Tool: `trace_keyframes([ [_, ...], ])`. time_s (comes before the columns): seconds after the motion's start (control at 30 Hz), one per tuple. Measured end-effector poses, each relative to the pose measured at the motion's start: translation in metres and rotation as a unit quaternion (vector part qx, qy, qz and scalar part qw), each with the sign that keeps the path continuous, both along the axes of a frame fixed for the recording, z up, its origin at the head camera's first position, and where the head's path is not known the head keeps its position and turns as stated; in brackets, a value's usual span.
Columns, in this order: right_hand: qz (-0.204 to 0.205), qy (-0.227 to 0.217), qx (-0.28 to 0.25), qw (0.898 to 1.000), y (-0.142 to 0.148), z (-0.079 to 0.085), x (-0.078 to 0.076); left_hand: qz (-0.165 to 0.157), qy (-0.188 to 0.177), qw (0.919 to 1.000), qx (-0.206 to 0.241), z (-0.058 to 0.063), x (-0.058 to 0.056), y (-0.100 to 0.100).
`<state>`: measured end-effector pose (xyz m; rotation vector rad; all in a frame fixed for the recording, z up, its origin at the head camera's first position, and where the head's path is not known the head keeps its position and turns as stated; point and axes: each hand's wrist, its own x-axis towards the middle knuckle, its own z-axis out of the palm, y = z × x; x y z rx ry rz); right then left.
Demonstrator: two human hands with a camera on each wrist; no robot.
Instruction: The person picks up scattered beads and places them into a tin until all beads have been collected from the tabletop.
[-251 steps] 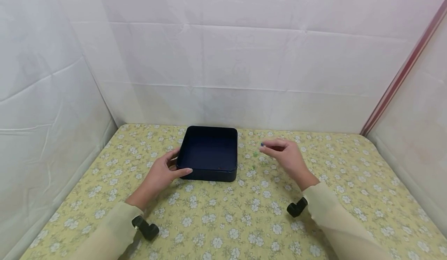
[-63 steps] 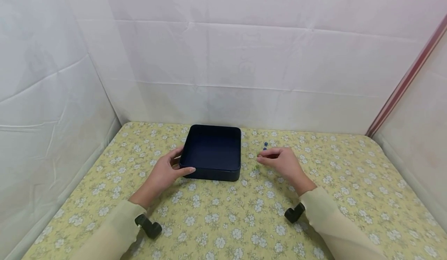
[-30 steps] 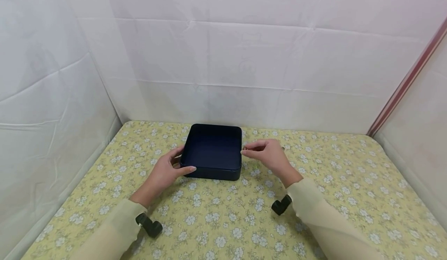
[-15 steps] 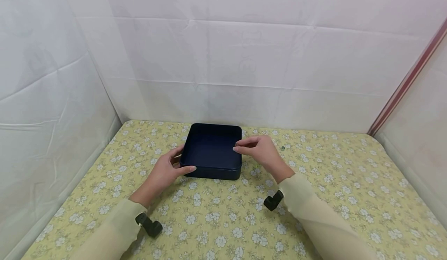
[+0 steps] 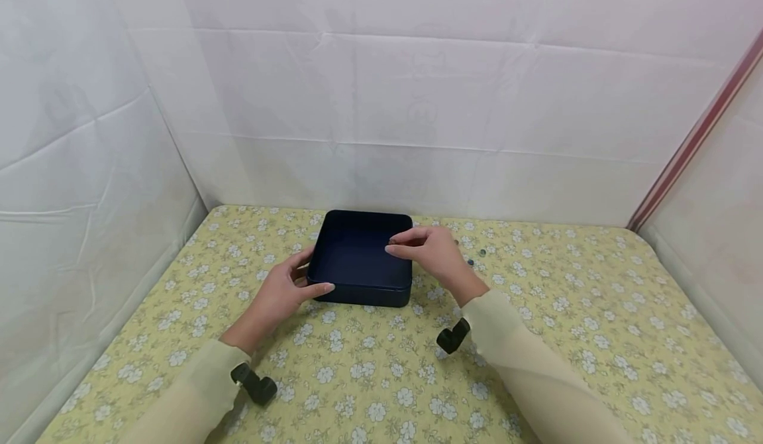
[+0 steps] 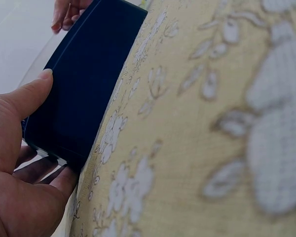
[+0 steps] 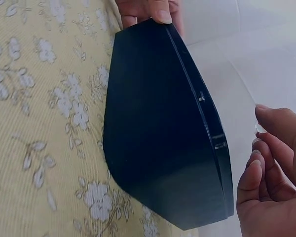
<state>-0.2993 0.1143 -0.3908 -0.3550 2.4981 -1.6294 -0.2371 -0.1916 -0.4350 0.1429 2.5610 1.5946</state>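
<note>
Navy box (image 5: 371,295): left hand (image 5: 283,293) grips corner, right hand (image 5: 430,253) pinches small item (image 5: 391,242) above.

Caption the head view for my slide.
Left hand grips a dark blue box while the right hand pinches a tiny item over it.

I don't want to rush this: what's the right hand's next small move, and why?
Perhaps lower the right hand slightly into the navy box: its fingers seem to pinch a tiny piece above the open inside, and the left hand grips the box.
</note>
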Motion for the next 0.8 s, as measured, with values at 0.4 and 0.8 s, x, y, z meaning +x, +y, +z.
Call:
trace_keyframes([
  [0.4, 0.011, 0.020, -0.001, 1.000, -0.016, 0.002, -0.005, 0.003, 0.000, 1.0000, -0.005, 0.000, -0.002, 0.001],
  [0.8, 0.014, 0.022, -0.007, 1.000, -0.034, 0.003, -0.012, 0.006, -0.008, 0.9999, 0.004, 0.001, -0.002, 0.001],
])
